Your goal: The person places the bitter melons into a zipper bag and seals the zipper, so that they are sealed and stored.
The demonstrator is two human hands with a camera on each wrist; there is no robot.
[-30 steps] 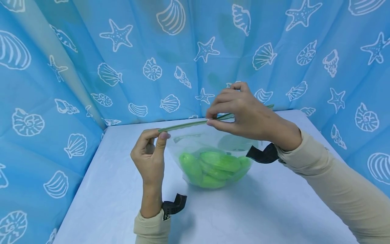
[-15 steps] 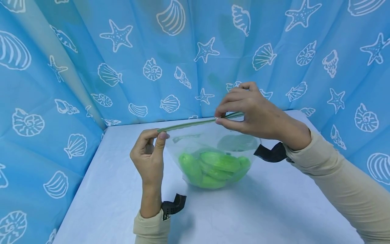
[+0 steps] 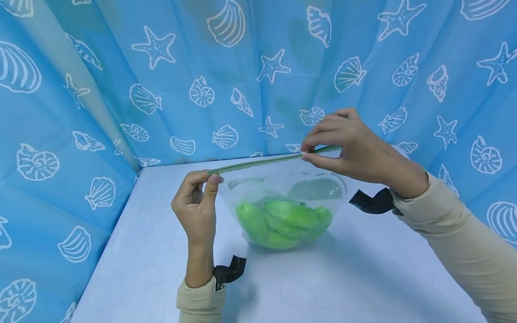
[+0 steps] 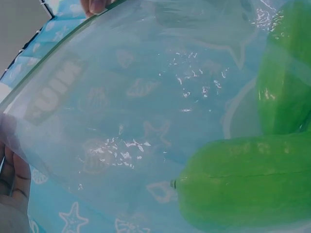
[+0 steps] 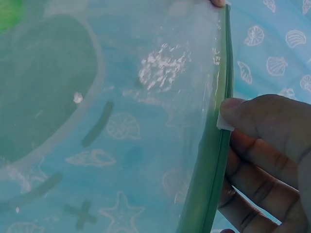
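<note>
A clear zip bag point(image 3: 274, 184) with a green zip strip point(image 3: 258, 164) stands on the table. Inside it lie several long green vegetables point(image 3: 291, 215), cucumber-like, one with a small stem tip in the left wrist view. At the left end of the strip, my left hand point(image 3: 198, 215) pinches the bag's top corner between thumb and forefinger. My right hand point(image 3: 351, 146) pinches a small white zip slider point(image 5: 224, 122) between thumb and forefinger, toward the strip's right part. Left of the slider the strip lies pressed together; the right end is partly behind my right fingers.
A white cloth covers the table point(image 3: 141, 251). Blue curtains point(image 3: 181, 54) printed with white shells and starfish hang behind it and along both sides. Black camera mounts point(image 3: 231, 270) sit on both wrists.
My right hand has slid to the right along the strip, taking the slider with it. The left hand has stayed almost still at its corner, and the bag keeps its place.
</note>
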